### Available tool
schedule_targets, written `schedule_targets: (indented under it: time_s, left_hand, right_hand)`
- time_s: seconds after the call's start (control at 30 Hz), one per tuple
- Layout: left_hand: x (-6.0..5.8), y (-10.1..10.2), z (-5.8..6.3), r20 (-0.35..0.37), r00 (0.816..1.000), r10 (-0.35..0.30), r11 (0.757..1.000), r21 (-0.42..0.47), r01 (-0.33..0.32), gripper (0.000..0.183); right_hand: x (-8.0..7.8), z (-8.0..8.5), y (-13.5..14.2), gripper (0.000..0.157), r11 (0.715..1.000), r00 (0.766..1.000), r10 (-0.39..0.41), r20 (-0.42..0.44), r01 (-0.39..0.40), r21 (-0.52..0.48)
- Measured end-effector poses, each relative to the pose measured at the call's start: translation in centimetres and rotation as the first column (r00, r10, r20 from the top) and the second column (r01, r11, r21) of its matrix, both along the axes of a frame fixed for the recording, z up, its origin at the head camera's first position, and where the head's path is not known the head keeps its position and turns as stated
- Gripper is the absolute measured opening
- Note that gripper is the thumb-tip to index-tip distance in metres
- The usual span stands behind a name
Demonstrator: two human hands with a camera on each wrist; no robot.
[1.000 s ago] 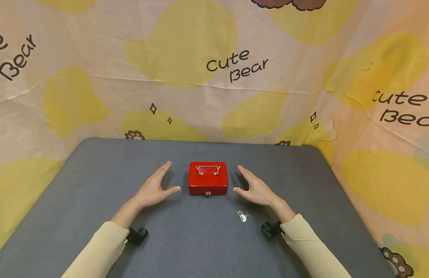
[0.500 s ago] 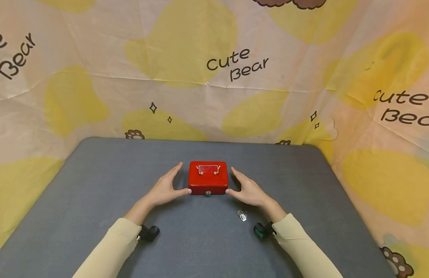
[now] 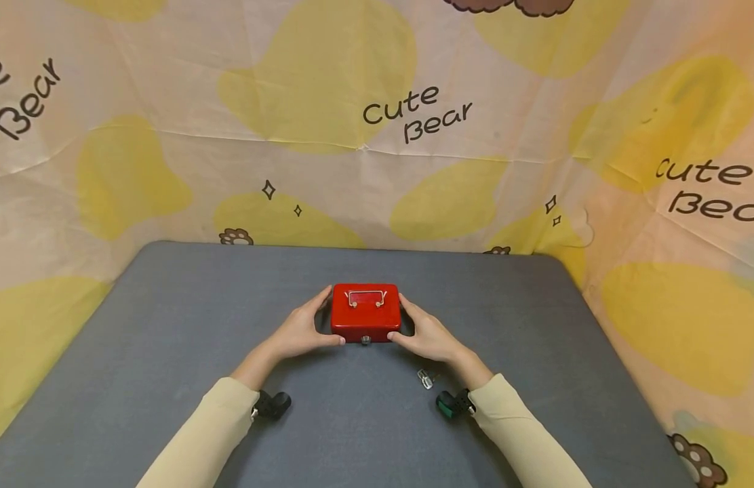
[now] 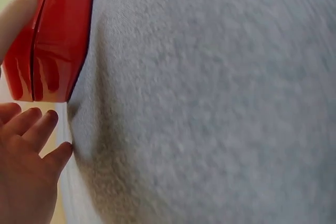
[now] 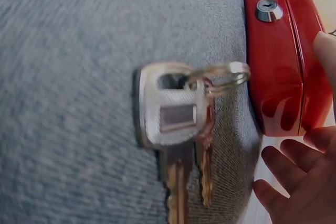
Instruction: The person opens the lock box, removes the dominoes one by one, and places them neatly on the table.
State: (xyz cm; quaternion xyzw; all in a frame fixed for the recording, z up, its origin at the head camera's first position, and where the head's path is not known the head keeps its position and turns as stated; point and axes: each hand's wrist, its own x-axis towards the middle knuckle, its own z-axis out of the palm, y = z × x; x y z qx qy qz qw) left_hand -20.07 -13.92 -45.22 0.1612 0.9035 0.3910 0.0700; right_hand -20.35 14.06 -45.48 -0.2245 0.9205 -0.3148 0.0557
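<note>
A small red cash box (image 3: 366,317) stands on the grey table, its lid down, with a folded wire handle (image 3: 366,298) on top and a round key lock (image 5: 269,9) in front. At its left end is my left hand (image 3: 296,333), thumb over the front corner and fingers stretched along the side. My right hand (image 3: 433,337) mirrors this at the right end. Both wrist views show the thumbs at the front face and the lower fingertips just short of the box ends. Two keys on a ring (image 5: 173,108) lie on the table, in front of the box and towards the right.
The grey tabletop (image 3: 365,434) reaches back to a printed cloth backdrop (image 3: 328,102) with yellow patches and lettering. Cloth also hangs at the left and right sides. A dark wrist camera (image 3: 273,404) sits on the left wrist, another (image 3: 455,404) on the right.
Both hands have moved inward from either side of the cash box until thumbs and fingers reach its ends. Box and keys have stayed in place.
</note>
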Motion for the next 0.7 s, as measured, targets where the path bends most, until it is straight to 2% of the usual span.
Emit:
schedule_targets:
  time_s: [0.23, 0.47, 0.7]
  left_hand:
    - [-0.08, 0.42, 0.17, 0.03, 1.0, -0.007, 0.999, 0.032, 0.006, 0.104]
    - [-0.21, 0.45, 0.04, 0.012, 1.0, 0.005, 0.999, 0.046, -0.006, 0.099]
    - [-0.23, 0.63, -0.17, -0.016, 1.0, 0.015, 0.999, 0.04, -0.015, 0.097]
  right_hand:
    - [0.06, -0.07, -0.34, 0.085, 1.0, 1.0, -0.006, 0.017, 0.006, -0.025]
    - [0.0, -0.17, -0.49, 0.083, 0.999, 1.0, -0.026, 0.012, 0.026, -0.033]
    - [0.08, -0.33, -0.43, 0.083, 0.996, 1.0, -0.03, -0.004, 0.03, -0.083]
